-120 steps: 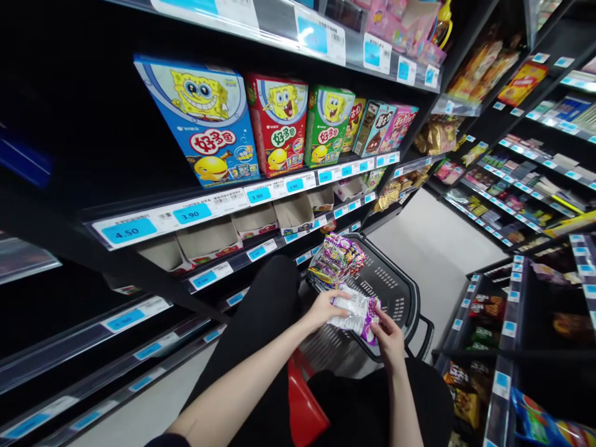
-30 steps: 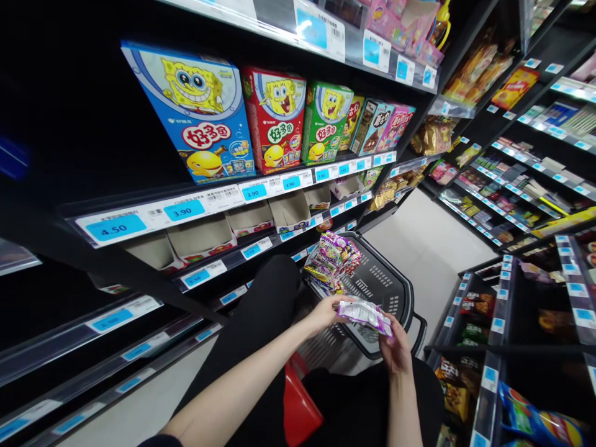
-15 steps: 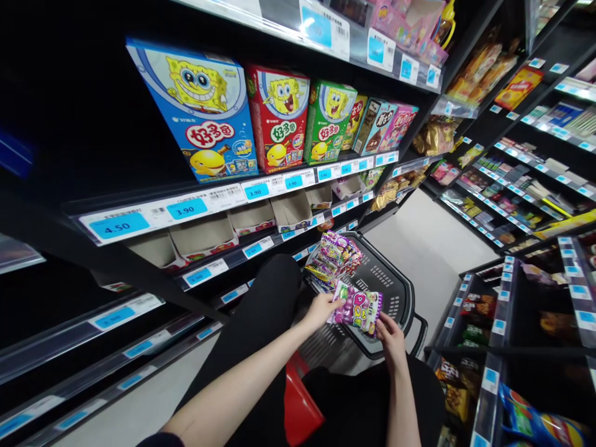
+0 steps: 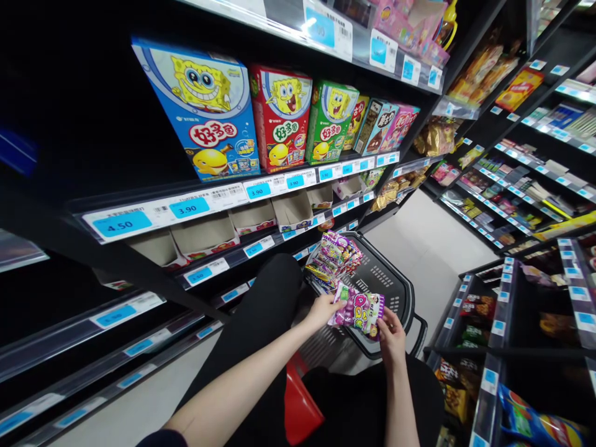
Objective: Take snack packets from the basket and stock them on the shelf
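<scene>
Between my hands is a purple and white candy bag, held flat over the dark shopping basket. My left hand pinches the bag's left end, thumb on top. The fingers of my right hand are closed on its lower right corner. Several purple candy bags lie in the left part of the basket, just beyond my left hand. The basket stands on the floor between my knees, its handle out to the right.
On the left shelf stand a blue snack box, a red box and a green box. Below them are open cardboard trays. A lower rack with snack bags is at right. Pale floor runs ahead; something red lies by my lap.
The candy bag has tilted slightly, and my right fingers have shifted a little along its right edge. My left hand keeps its hold; the basket has not moved.
</scene>
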Demonstrator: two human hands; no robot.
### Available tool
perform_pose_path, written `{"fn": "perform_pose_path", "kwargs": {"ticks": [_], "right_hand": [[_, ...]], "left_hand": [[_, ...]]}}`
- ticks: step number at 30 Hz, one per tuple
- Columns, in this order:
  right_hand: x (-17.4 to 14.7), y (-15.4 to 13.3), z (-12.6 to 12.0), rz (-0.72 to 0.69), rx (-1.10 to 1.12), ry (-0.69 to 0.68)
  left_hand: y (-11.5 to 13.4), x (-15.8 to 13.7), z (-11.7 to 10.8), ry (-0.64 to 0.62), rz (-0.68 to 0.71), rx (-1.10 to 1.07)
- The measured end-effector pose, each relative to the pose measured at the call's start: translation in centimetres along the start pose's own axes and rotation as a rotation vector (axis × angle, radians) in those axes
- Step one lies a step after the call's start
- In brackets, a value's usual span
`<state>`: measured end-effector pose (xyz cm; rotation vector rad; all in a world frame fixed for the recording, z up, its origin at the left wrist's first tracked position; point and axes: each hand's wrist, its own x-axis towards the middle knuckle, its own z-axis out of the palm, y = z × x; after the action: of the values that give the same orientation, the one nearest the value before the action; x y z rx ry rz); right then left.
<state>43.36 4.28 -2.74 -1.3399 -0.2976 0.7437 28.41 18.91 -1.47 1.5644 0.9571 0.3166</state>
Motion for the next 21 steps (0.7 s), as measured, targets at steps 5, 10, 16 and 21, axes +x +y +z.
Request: {"fn": "perform_pose_path", "kwargs": {"ticks": [5,10,16,21], "right_hand": [[0.5,1.1,-0.3,0.059,0.028,0.019],[0.6,1.3,-0.1,0.051,-0.013,0.037],[0.6,1.0,0.4,0.087,0.034,0.086],[0.5,0.3,0.6,0.067,0.095,0.046]], "left_hand": [[0.3,-0.1,-0.2,0.036,0.004,0.059],[0.8,-0.5,-0.2,0.037,0.016,-0.038],[1.0,-0.8,0.4,-0.085,-0.092,-0.487],[1.0,-0.9,0.6,-0.135,-0.087,-0.622]]}}
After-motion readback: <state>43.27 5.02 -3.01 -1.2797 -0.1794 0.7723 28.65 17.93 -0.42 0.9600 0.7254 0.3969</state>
